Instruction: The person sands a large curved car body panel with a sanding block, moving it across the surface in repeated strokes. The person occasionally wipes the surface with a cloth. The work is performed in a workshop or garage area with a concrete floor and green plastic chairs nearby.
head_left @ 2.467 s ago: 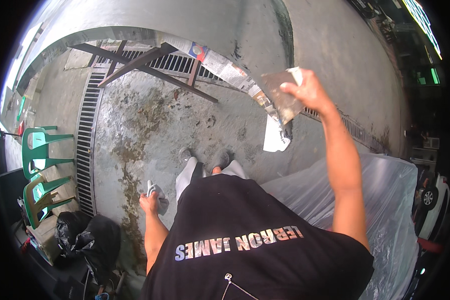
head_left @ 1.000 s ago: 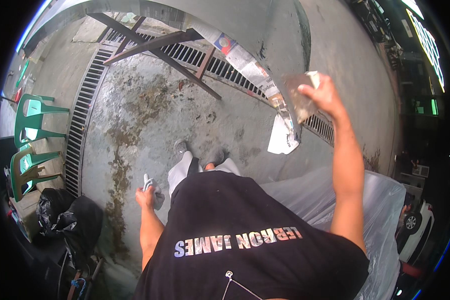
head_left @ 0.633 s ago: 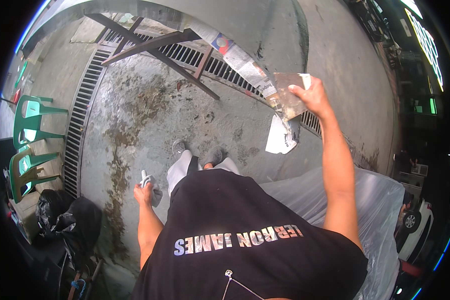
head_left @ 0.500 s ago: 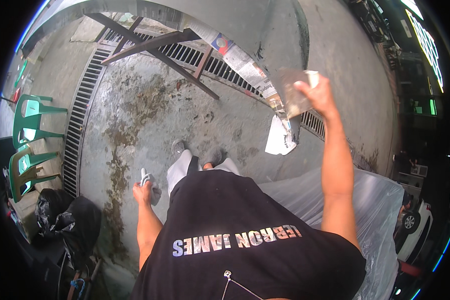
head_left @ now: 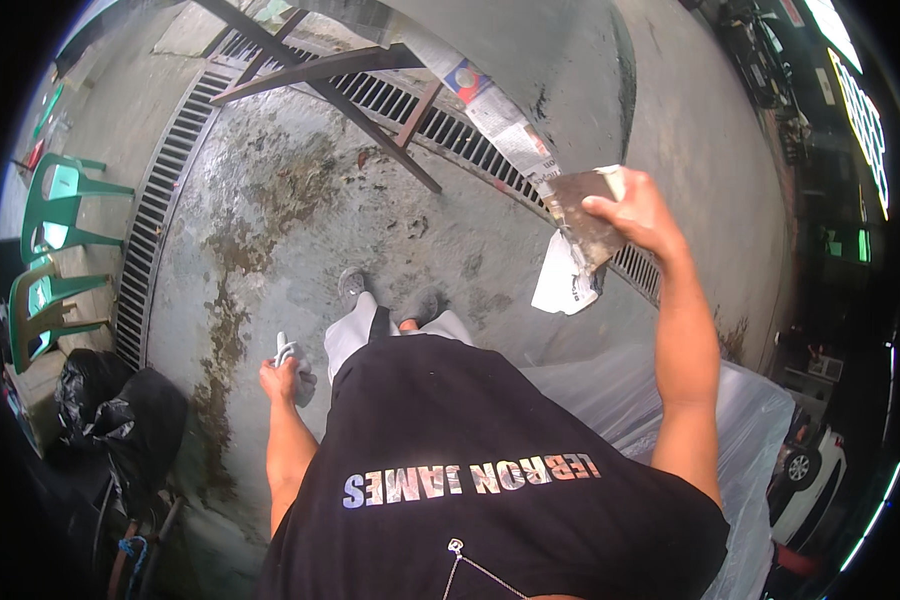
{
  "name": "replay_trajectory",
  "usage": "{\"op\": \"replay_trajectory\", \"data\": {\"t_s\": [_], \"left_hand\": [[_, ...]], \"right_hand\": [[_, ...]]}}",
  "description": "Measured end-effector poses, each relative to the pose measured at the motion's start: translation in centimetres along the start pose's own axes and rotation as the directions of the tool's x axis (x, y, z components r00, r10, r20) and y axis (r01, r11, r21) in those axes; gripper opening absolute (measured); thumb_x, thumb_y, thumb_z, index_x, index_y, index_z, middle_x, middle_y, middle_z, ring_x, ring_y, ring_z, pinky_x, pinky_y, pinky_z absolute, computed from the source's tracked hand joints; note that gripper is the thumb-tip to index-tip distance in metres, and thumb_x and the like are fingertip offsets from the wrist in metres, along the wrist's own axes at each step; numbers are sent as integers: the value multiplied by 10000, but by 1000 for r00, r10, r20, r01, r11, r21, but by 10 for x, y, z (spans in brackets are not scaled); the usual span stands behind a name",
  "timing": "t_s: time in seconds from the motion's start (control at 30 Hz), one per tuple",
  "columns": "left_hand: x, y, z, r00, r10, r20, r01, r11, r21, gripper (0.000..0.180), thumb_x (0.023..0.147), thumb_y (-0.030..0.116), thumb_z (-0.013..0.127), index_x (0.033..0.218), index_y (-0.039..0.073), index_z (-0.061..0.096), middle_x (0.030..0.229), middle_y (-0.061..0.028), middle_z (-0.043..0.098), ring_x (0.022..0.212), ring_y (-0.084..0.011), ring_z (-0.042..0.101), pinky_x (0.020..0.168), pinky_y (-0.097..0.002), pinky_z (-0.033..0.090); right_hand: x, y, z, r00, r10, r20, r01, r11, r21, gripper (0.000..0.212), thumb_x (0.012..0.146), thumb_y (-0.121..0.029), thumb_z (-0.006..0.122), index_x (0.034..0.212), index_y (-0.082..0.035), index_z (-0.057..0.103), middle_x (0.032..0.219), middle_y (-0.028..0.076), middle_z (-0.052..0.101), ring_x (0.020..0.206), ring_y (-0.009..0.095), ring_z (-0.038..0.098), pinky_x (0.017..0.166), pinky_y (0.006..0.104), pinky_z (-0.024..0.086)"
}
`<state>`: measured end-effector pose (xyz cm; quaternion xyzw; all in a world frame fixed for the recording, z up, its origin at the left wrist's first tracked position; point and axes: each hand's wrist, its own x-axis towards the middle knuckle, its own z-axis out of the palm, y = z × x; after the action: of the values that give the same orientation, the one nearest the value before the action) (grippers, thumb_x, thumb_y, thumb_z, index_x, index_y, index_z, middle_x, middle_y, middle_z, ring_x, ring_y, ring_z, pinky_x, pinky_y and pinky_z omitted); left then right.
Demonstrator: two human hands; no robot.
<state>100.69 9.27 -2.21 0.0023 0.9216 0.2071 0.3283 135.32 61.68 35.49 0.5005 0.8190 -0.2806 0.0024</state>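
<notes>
My right hand (head_left: pixel 638 215) is closed on a flat, brownish rectangular sheet (head_left: pixel 582 205), with the thumb on its face. Its material is hard to make out, though it resembles sandpaper. The sheet is at the lower right end of a curved grey panel (head_left: pixel 580 70), in front of its edge; contact is unclear. Newspaper (head_left: pixel 500 122) lines that edge, and a loose white flap (head_left: pixel 562 283) hangs below the sheet. Low on the left, my left hand (head_left: pixel 278 378) grips a crumpled light-grey cloth (head_left: pixel 306 382), perhaps a glove, away from the panel.
A dark wooden stand (head_left: pixel 330 75) reaches under the panel, over a floor drain grate (head_left: pixel 470 145). Green plastic chairs (head_left: pixel 60 215) and black bags (head_left: pixel 135 420) are on the left. Plastic sheeting (head_left: pixel 610 395) covers something beside my right side. A white car (head_left: pixel 810 485) is farther right.
The sheet has shifted slightly down and shows more sharply, still in my right hand. My left hand keeps the cloth. The whole view has shifted a little.
</notes>
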Motion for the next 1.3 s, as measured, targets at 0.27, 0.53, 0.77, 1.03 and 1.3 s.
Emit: {"op": "replay_trajectory", "data": {"t_s": [0.27, 0.53, 0.77, 1.03, 1.3], "left_hand": [[19, -40, 40, 999, -44, -9, 43, 999, -28, 709, 664, 332, 818, 1235, -69, 686, 1124, -295, 736, 1039, -389, 733, 909, -459, 563], [1, -49, 63, 982, -187, 27, 188, 977, -101, 709, 655, 338, 825, 1229, -56, 690, 1116, -275, 745, 1052, -391, 730, 928, -457, 558], [-18, -69, 66, 954, -289, 79, 299, 933, -202, 688, 666, 320, 838, 1223, -54, 687, 1112, -267, 748, 1037, -372, 733, 917, -445, 556], [-9, -65, 60, 971, -234, 42, 238, 961, -140, 685, 697, 343, 824, 1234, -57, 682, 1125, -279, 742, 1071, -393, 725, 942, -454, 548], [15, -36, 60, 981, -185, 52, 190, 972, -137, 685, 687, 322, 841, 1258, -23, 688, 1119, -235, 750, 1030, -339, 729, 909, -430, 556]], "right_hand": [[44, -106, -54, 955, 8, 296, 138, 872, -469, 282, 836, -109, 768, 1065, 34, 689, 896, 164, 740, 801, 256, 717, 778, 390, 561], [106, -131, 1, 900, 21, 436, 352, 556, -753, 297, 785, -59, 693, 1066, 33, 725, 1018, 256, 744, 1004, 428, 707, 874, 470, 569], [122, -121, 19, 846, 88, 526, 434, 461, -774, 271, 735, -30, 648, 982, 20, 747, 942, 276, 729, 973, 423, 718, 846, 477, 575], [92, -120, 24, 838, 123, 532, 431, 448, -783, 226, 749, -15, 650, 947, 50, 736, 940, 286, 733, 987, 436, 721, 890, 484, 583], [79, -112, 29, 836, 184, 517, 389, 466, -795, 224, 746, -26, 677, 948, 55, 730, 942, 297, 729, 947, 444, 723, 853, 490, 580]]}}
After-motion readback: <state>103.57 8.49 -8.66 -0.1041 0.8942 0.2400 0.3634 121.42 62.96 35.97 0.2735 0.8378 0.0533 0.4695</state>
